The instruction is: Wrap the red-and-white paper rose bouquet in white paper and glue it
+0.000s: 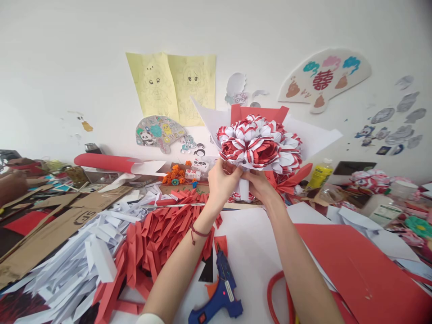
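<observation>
A bouquet of red and white paper flowers (261, 141) is held up in front of the wall, with white and red paper sheets spread behind the blooms. From the left, my left hand (223, 177) closes around its underside just below the flowers. My right hand (258, 182) grips it from the other side, its fingers partly hidden under the blooms. Between my hands a white paper stem (244, 190) points down. A blue glue gun (221, 292) lies on the white table sheet between my forearms, its small red light lit.
Folded red strips (158, 234) and white strips (87, 256) are heaped on the left, beside cardboard (50, 225). Red sheets (364, 265) lie right. A yellow bottle (319, 174) stands behind. Another person's hand (13, 185) shows far left.
</observation>
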`<state>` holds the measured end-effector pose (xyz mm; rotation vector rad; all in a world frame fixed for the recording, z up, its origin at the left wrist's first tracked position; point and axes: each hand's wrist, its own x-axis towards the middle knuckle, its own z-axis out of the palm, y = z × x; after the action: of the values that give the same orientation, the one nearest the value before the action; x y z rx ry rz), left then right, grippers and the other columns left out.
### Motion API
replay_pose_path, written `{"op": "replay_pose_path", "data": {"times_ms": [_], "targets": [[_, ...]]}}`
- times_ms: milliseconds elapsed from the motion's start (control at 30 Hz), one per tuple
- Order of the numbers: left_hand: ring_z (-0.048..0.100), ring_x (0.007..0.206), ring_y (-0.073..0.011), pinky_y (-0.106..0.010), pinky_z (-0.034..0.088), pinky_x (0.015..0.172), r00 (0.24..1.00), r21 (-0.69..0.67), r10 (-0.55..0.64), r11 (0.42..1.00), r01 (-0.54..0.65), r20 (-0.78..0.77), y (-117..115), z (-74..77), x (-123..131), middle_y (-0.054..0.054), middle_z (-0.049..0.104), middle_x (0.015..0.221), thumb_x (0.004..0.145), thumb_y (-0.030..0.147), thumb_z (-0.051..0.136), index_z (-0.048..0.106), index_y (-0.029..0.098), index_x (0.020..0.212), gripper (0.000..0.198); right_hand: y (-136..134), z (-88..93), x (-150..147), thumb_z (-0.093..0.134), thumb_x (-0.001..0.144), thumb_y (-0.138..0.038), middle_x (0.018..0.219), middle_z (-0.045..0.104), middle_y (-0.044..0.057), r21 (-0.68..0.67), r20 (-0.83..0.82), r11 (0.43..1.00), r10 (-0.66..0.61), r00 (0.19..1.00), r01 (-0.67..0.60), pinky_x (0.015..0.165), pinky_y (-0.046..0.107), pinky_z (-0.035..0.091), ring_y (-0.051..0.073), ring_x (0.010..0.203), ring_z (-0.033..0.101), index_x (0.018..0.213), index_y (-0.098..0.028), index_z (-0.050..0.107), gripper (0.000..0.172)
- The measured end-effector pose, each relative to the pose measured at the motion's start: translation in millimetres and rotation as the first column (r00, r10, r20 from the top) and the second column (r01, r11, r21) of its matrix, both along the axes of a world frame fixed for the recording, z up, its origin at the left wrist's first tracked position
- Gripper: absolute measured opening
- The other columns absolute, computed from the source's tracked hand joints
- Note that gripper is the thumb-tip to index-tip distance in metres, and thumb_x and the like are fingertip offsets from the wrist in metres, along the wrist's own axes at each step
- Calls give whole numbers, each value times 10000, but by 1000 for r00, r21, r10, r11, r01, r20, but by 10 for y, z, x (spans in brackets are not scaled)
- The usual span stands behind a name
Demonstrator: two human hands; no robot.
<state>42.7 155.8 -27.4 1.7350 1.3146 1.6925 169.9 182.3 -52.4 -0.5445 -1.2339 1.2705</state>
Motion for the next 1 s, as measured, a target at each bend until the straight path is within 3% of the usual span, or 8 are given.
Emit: {"op": "replay_pose_path", "data": {"times_ms": [300, 667, 1000], "targets": [[632, 710, -179, -290, 426, 675, 999, -25, 33, 999, -34, -22, -9, 7, 4, 1, 669, 731, 749, 347, 703, 521, 219, 724, 224, 41, -37, 9, 841, 600, -262, 973, 765, 26, 29, -11, 1000, -2, 1000, 2, 862, 406, 550, 295, 1039, 687, 967, -252, 721, 387], [635, 718, -177, -281, 419, 660, 997, -31, 72, 997, -73, -34, -6, -9, 23, 7, 662, 741, 749, 372, 679, 524, 219, 750, 218, 53, -32, 1, 828, 602, -279, 947, 761, 32, 28, 23, 1000, 5, 1000, -6, 822, 385, 551, 294, 1004, 688, 1049, -253, 707, 464], [642, 742, -181, -291, 428, 672, 996, -39, 76, 996, -78, -45, -6, -8, 27, -4, 674, 780, 758, 371, 672, 536, 217, 772, 206, 35, -11, -12, 821, 605, -282, 832, 745, 42, 7, 54, 1000, -8, 999, 7, 797, 383, 547, 294, 951, 692, 855, -209, 723, 278]]}}
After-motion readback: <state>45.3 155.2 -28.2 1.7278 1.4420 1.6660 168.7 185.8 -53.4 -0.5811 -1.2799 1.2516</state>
